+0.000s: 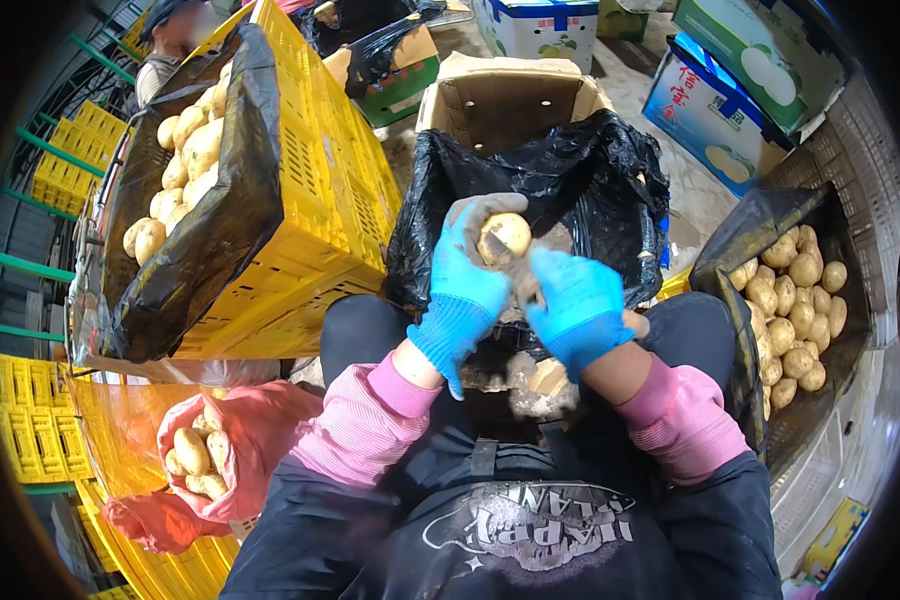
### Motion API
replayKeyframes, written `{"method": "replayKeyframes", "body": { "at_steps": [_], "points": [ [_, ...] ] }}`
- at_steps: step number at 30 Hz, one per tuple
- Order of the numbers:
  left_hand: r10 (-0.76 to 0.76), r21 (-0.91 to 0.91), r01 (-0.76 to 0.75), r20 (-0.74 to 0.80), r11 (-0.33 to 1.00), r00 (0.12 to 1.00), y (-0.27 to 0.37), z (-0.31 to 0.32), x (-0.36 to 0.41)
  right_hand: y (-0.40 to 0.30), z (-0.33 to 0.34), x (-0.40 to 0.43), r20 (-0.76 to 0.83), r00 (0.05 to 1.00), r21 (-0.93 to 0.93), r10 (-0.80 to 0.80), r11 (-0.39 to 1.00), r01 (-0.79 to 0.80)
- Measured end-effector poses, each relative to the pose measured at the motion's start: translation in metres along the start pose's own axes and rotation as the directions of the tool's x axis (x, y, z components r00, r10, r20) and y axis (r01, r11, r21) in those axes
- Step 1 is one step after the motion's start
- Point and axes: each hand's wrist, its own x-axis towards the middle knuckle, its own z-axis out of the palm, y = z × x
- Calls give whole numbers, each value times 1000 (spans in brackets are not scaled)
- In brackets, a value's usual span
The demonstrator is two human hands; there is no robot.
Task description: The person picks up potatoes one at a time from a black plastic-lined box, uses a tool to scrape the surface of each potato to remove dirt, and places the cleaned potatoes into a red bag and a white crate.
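Note:
My left hand (472,255), in a blue glove with grey palm and fingers, holds a pale yellow potato (511,234) above an open cardboard carton (514,105). My right hand (570,296), gloved alike, is curled close beside the potato's lower right. Its fingertips are blurred. A small dark grey pointed shape lies across the potato's face; I cannot tell whether it is a blade tip or a mark. Black plastic film (450,176) lines the carton and hangs over its near rim, between my knees.
Left stands a yellow plastic crate (322,157) with potatoes (195,142) on dark lining. Below it, a pink mesh sack (262,435) holds potatoes. Right, a dark-lined crate (727,232) holds many potatoes (799,300). Printed fruit cartons (709,112) stand behind. A person (169,45) is at upper left.

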Motion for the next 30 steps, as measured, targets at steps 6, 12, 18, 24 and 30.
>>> {"method": "replayKeyframes", "body": {
  "at_steps": [6,12,18,24,30],
  "points": [
    [-200,-408,163,-48,898,979,9,11,4,13,-8,12,5,970,177,241,955,-238],
    [119,-31,-120,-41,992,992,5,10,4,34,-15,13,-38,978,110,205,974,-199],
    [335,446,-352,120,823,935,19,-2,4,40,-20,13,24,973,122,229,966,-230],
    [46,-306,-20,76,952,996,8,10,-3,37,-15,10,8,960,215,281,937,-276],
    [69,-298,-34,106,954,992,2,12,-3,39,-8,7,-46,962,318,269,917,-241]
  ]
}}
